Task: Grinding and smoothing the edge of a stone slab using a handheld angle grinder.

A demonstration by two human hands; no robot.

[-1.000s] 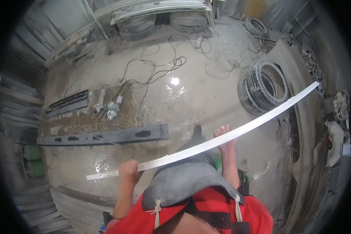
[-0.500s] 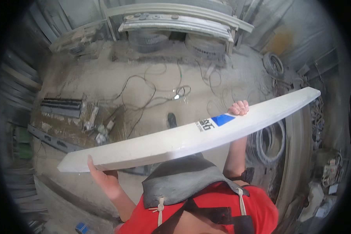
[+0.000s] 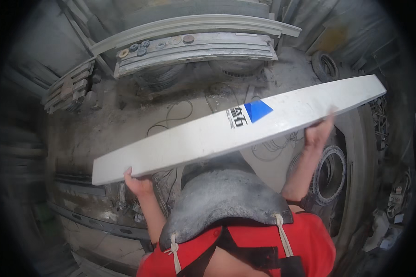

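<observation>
A long white slab-like piece with dark lettering and a blue patch spans the view in front of me, tilted with its right end farther away and its broad face up. Under its near edge toward the left end is my left hand, thumb against the edge and the other fingers mostly hidden beneath. My right hand grips the near edge toward the right end; its thumb reaches over the top and its fingers are partly hidden below. A grey apron hangs from my neck over a red shirt.
Ahead is a low stack of long pale slabs with several round discs on top. Large rings stand at the right, with a tyre farther back. Cables cross the dusty floor. Stacked blocks lie at far left.
My right hand has let go of the far edge and now grips the near edge farther right. The white piece has risen away from me, showing more of its face.
</observation>
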